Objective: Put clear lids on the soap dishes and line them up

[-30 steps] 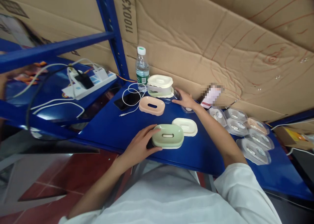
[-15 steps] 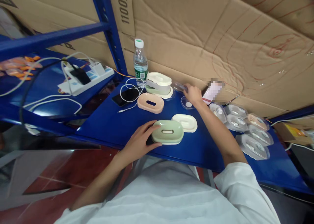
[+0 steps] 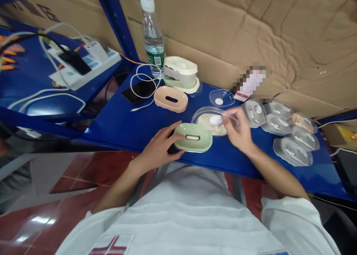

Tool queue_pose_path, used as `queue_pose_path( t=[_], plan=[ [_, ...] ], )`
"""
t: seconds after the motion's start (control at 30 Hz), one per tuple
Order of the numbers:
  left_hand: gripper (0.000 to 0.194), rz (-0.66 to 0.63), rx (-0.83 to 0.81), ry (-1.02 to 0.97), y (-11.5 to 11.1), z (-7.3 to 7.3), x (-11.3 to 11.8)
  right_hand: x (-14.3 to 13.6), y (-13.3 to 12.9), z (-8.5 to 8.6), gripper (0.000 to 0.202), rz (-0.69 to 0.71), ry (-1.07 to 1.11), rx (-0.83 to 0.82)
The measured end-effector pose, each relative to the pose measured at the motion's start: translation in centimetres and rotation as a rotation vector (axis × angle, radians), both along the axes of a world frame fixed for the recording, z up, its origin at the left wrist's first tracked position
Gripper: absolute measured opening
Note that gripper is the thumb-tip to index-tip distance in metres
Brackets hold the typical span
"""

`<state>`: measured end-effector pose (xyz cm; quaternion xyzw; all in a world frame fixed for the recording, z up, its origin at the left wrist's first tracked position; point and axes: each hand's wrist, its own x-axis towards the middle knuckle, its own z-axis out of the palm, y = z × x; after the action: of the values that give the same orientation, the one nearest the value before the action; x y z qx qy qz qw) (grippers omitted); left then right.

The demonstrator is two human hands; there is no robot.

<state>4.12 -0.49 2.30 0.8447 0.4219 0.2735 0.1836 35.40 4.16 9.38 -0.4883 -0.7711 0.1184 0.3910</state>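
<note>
My left hand (image 3: 163, 145) grips the left end of a green oval soap dish (image 3: 205, 141) near the table's front edge, thumb and fingers around its rim. Between my right hand's (image 3: 240, 130) thumb and fingers is a clear plastic lid (image 3: 199, 113) bearing a white round sticker. It is held tilted above a cream oval tray (image 3: 219, 129), partly covering it. Behind my left hand lies a peach soap dish (image 3: 180, 105) with a slot in its base. Another clear lid (image 3: 223, 93) with a white sticker rests farther back.
A water bottle (image 3: 154, 42), a stack of cream and green dishes (image 3: 181, 67) and a black phone (image 3: 134, 93) under a white cable stand at the back left. Several lidded dishes (image 3: 292, 152) sit on the right. A lit phone (image 3: 251, 85) leans against the cardboard.
My right hand has brought the clear lid from the back of the table towards the green soap dish. My left hand keeps its grip. The camera view has shifted.
</note>
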Motion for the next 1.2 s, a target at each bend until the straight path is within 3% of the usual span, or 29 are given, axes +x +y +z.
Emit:
queue_pose_path(
  t=[0.1,0.17,0.4,0.53,0.67,0.73,0.83,0.93,1.0,1.2],
  plan=[
    [0.038,-0.006,0.056,0.042,-0.1,-0.2,0.3,0.6,-3.0,-3.1,0.023,0.124,0.157,-0.2],
    [0.043,-0.009,0.076,0.075,-0.1,-0.4,0.4,0.8,-3.6,-4.2,0.025,0.17,0.187,-0.254],
    [0.05,-0.043,0.055,0.038,0.2,-0.7,-0.1,0.5,-3.4,-4.3,0.025,0.265,0.182,-0.289],
    [0.047,-0.075,0.062,-0.002,0.4,-0.7,-0.2,0.8,-2.5,-4.7,0.032,0.163,0.37,-0.351],
    [0.049,-0.091,0.045,0.001,0.5,-0.3,-0.2,1.4,0.0,-5.8,0.04,0.135,0.481,-0.406],
    [0.045,-0.107,0.052,-0.015,0.4,0.0,-0.2,1.5,1.2,-6.5,0.042,0.112,0.486,-0.381],
    [0.042,-0.154,0.062,-0.011,0.2,0.3,-0.4,1.7,2.2,-7.1,0.04,-0.011,0.498,-0.193],
    [0.057,-0.19,0.04,0.03,0.0,0.5,-0.5,1.7,1.3,-6.7,0.025,-0.07,0.513,0.015],
    [0.073,-0.17,-0.001,0.034,-0.1,0.5,-0.4,1.5,-0.2,-5.9,0.02,0.006,0.41,0.092],
    [0.106,-0.088,-0.073,-0.003,0.0,0.3,-0.1,-0.2,-4.3,-4.2,0.04,0.553,-0.136,0.182]
  ],
)
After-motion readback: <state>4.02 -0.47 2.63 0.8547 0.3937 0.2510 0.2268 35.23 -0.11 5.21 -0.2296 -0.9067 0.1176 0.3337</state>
